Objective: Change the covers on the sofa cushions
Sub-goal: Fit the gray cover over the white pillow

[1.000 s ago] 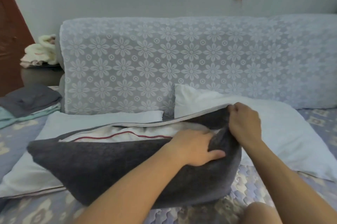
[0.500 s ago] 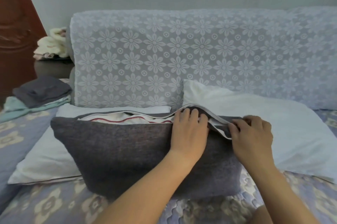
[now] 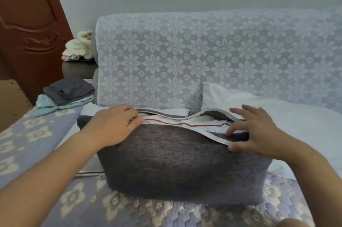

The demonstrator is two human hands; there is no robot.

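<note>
A cushion in a dark grey cover (image 3: pixel 185 162) stands on its long edge at the front of a sofa seat spread with a quilted blue-and-cream floral throw (image 3: pixel 27 138), its top opening gaping to show the white inner cushion (image 3: pixel 199 125) with a thin red line of piping running along it. A person's left hand (image 3: pixel 114 127) lies over the cover's upper left corner, palm down with the fingers only slightly bent and their tips at the lip of the opening; whether they pinch the fabric cannot be told. The right hand (image 3: pixel 253 134) is spread wide at the right end of the opening, fingers splayed, the thumb and lower fingertips touching the pale edging of the cover's mouth without closing round it. Just behind the grey cushion, two bare white cushions rest against the backrest, one (image 3: pixel 177 112) mostly hidden at centre left, the other (image 3: pixel 277 114) lying flat to the right. The sofa back (image 3: pixel 222 56) is draped in white lace with a daisy pattern. On the left end of the seat sits a folded pile of dark grey cloth (image 3: pixel 69 90) on top of pale mint fabric (image 3: pixel 48 103). Beyond it, a bundle of cream towelling (image 3: pixel 78 47) lies on a dark side table, beside a reddish-brown wooden door (image 3: pixel 27 19), with red ornaments hanging on the pale wall
</note>
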